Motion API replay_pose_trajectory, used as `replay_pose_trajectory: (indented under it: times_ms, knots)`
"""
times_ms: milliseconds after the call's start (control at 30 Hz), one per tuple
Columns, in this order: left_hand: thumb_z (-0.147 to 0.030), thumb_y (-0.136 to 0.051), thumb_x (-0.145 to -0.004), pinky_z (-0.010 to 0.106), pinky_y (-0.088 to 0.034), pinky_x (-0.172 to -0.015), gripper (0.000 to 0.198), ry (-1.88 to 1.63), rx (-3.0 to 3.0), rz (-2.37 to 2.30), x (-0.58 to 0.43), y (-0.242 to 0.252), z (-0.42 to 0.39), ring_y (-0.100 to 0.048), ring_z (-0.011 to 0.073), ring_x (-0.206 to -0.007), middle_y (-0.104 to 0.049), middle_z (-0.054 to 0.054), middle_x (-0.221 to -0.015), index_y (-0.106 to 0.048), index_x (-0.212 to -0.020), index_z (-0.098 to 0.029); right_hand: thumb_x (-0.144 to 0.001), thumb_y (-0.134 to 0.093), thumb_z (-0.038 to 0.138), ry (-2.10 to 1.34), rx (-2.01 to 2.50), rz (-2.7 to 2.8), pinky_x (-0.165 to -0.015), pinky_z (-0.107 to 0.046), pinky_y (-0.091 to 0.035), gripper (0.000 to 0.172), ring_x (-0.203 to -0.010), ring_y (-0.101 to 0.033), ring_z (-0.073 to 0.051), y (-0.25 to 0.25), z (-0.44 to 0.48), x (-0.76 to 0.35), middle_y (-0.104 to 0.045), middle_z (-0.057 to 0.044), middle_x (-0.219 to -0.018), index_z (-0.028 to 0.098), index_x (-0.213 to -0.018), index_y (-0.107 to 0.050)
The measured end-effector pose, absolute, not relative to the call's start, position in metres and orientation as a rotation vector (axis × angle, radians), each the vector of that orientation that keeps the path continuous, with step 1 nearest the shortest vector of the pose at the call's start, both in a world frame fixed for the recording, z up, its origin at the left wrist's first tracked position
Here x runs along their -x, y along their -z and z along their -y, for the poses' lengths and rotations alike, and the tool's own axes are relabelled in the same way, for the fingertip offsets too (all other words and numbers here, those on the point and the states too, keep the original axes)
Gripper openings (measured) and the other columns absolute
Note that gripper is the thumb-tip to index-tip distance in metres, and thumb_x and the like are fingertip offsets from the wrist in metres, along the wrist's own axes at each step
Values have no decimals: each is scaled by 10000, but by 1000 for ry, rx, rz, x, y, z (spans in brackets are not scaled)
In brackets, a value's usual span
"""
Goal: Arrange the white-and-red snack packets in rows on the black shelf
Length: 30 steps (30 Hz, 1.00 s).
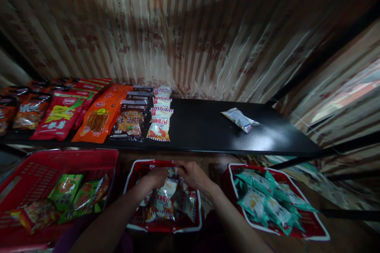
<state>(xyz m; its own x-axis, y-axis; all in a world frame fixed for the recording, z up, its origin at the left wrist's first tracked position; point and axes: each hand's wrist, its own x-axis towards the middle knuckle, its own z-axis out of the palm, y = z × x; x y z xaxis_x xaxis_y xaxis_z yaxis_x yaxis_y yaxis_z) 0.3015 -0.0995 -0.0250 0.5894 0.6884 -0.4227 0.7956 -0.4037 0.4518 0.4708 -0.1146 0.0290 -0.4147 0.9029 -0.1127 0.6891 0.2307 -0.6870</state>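
Both of my hands are down in the middle red basket (199,209), among white, red-printed snack bags (187,204). My left hand (158,177) has its fingers curled at the top edge of a snack bag (166,197) that faces me. Across from it, my right hand (191,173) bends its fingers around the upper part of a bag near the basket's far rim. The fingertips of both hands are partly hidden by the bags and dim light. On the black shelf (196,126) behind, a row of matching snack bags (160,124) stands overlapped.
Left of that row are brown potato-slice packs (130,120), orange packs (99,120), red packs (62,114) and black-orange packs (31,110). One bag (240,118) lies alone at right. Red baskets hold green packs (65,189) at left and teal packs (258,201) at right.
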Motion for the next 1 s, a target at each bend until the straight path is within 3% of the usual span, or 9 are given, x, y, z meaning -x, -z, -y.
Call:
replay_pose_trajectory:
  times_ms: [67, 133, 333, 433, 500, 600, 800, 1000]
  knots:
    - [-256, -535, -859, 325, -498, -719, 159, 227, -2199, -1145, -289, 6, 93, -610, 167, -806, -652, 62, -937, -636, -931, -156, -864, -464, 301, -999, 1436, 2058, -715, -322, -490, 288, -782, -669, -217, -28, 111, -477, -731, -68, -872, 202, -1018, -686]
    - [-189, -512, -831, 266, -452, -666, 153, 161, -2219, -1116, -275, -19, 86, -601, 153, -722, -671, 35, -793, -659, -795, -172, -853, -500, 409, -1067, 1406, 1864, -742, -355, -502, 324, -814, -663, -230, -28, 108, -480, -728, -74, -909, 194, -1000, -692]
    - [-292, -420, -843, 221, -386, -625, 256, -267, -2231, -1172, -252, -96, 68, -578, 135, -693, -664, 12, -760, -644, -810, -171, -807, -503, 605, -1658, 1050, 1135, -826, -428, -501, 527, -895, -666, -244, -47, 106, -477, -716, -107, -969, 181, -1090, -636]
    - [-317, -418, -835, 229, -393, -614, 270, -558, -2140, -1254, -251, -115, 63, -582, 143, -665, -661, 10, -723, -640, -774, -177, -783, -538, 608, -1740, 957, 1022, -817, -439, -504, 603, -898, -672, -246, -57, 107, -474, -700, -114, -1027, 213, -1238, -523]
    - [-339, -417, -835, 240, -405, -630, 275, -718, -2082, -1372, -252, -121, 62, -590, 152, -675, -668, 8, -729, -639, -777, -188, -743, -594, 602, -1743, 957, 1047, -806, -435, -512, 621, -906, -670, -249, -58, 106, -475, -694, -112, -1039, 215, -1224, -527]
    - [-376, -433, -830, 244, -406, -630, 272, -899, -2009, -1579, -255, -127, 62, -595, 155, -679, -676, 0, -735, -641, -793, -204, -689, -676, 559, -1748, 954, 1051, -745, -395, -542, 511, -875, -673, -232, -54, 105, -477, -701, -96, -1007, 196, -1045, -626]
    - [-404, -446, -829, 227, -377, -545, 290, -1135, -1911, -1785, -266, -127, 68, -554, 133, -558, -664, -6, -666, -650, -806, -199, -634, -774, 423, -1689, 956, 924, -645, -294, -543, 300, -632, -661, -151, -46, 103, -479, -704, -21, -703, 181, -777, -668]
    - [-394, -454, -833, 230, -403, -578, 277, -1174, -1915, -1759, -275, -123, 73, -564, 137, -568, -659, -6, -655, -643, -793, -196, -638, -773, 419, -1629, 911, 881, -727, -311, -522, 363, -743, -668, -165, -48, 102, -473, -725, -21, -853, 213, -921, -676]
